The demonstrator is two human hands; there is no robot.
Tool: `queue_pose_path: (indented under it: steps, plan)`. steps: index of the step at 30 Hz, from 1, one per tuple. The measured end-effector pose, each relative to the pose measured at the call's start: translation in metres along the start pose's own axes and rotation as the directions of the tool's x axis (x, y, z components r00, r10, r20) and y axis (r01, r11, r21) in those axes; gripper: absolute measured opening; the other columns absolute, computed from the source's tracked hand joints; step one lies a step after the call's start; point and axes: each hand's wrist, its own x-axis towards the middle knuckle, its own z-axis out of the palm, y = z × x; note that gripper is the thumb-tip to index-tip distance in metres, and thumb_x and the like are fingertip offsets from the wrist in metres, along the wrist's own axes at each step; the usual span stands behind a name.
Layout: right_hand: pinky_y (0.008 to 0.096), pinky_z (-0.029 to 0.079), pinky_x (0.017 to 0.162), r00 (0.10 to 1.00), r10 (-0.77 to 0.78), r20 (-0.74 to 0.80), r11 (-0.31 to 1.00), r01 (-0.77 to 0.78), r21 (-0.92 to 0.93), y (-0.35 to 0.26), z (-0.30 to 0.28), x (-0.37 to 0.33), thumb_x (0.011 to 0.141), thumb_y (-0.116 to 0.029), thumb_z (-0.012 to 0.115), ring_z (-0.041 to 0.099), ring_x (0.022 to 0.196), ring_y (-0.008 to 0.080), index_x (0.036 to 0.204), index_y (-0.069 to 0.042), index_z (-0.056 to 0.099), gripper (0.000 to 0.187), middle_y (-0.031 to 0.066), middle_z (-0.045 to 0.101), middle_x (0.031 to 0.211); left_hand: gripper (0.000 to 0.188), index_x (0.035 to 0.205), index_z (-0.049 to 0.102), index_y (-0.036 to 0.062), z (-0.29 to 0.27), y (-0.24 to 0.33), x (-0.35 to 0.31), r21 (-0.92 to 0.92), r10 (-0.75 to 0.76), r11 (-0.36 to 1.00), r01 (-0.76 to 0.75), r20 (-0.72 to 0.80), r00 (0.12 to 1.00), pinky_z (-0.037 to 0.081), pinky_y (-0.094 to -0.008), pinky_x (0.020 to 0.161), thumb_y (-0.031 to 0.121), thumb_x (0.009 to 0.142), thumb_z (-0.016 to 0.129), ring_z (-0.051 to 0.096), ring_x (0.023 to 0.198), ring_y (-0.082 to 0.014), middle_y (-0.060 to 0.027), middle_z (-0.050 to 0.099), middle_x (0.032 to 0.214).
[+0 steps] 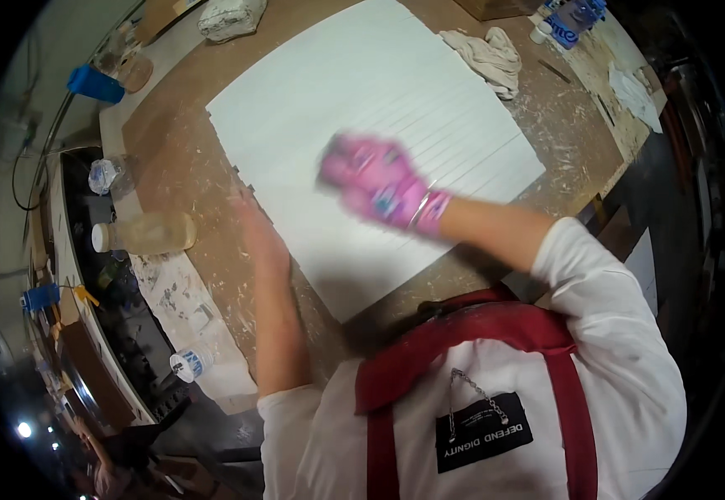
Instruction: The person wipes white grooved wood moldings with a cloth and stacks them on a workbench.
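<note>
A large white panel (329, 83) lies slanted on the brown worktable (171, 125). Thin parallel grooves run across its right part. My right hand (379, 179), in a pink patterned glove, is over the panel's middle and blurred by motion. Its fingers are bent round a dark greyish thing (329, 167) that is too smeared to name. My bare left hand (258, 225) is stretched out along the panel's left edge, its fingertips blurred beside small dark notches there. Nothing shows in it.
A crumpled cream cloth (491, 58) lies by the panel's far right edge. On the left are a cloudy jar (150, 233), a small plastic bottle (189, 364) and a blue cup (96, 84). A wrapped white bundle (231, 18) and a blue-labelled bottle (575, 21) stand at the back.
</note>
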Motion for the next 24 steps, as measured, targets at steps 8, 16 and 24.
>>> queue_pose_path:
  steps: [8, 16, 24]
  plan:
    - [0.0453, 0.05, 0.086, 0.949, 0.149, -0.278, 0.989, -0.15, 0.014, 0.122, -0.037, -0.034, 0.08, -0.02, 0.053, 0.059, 0.103, 0.0337, 0.116, -0.012, 0.058, 0.038, 0.0139, 0.057, 0.117, 0.067, 0.154, 0.004, 0.0071, -0.012, 0.062, -0.071, 0.187, -0.045, 0.982, 0.014, 0.161, 0.986, 0.014, -0.0422, 0.118, 0.029, 0.101, 0.038, 0.019, 0.146, -0.0292, -0.0138, 0.019, 0.159]
    - [0.044, 0.051, 0.081, 0.893, -0.428, -0.135, 0.886, 0.445, 0.13, -0.052, 0.023, -0.078, 0.081, -0.029, 0.055, 0.058, 0.105, 0.0272, 0.113, -0.019, 0.061, 0.034, 0.0121, 0.056, 0.12, 0.105, 0.15, 0.015, -0.0042, -0.049, 0.052, -0.205, 0.765, -0.066, 0.499, -0.407, 0.501, 0.863, 0.021, -0.0436, 0.117, 0.009, 0.068, 0.08, 0.024, 0.142, -0.0399, -0.0266, 0.023, 0.153]
    - [0.0499, 0.048, 0.084, 0.938, 0.219, -0.269, 0.973, -0.231, -0.015, 0.075, -0.029, -0.077, 0.08, -0.027, 0.052, 0.055, 0.107, 0.0311, 0.116, -0.015, 0.059, 0.038, 0.0121, 0.055, 0.116, 0.101, 0.146, 0.025, -0.0058, -0.027, 0.032, -0.217, 0.765, 0.07, 0.436, -0.473, 0.496, 0.866, 0.029, -0.0436, 0.112, 0.008, 0.065, 0.083, 0.034, 0.135, -0.0416, -0.0271, 0.033, 0.147]
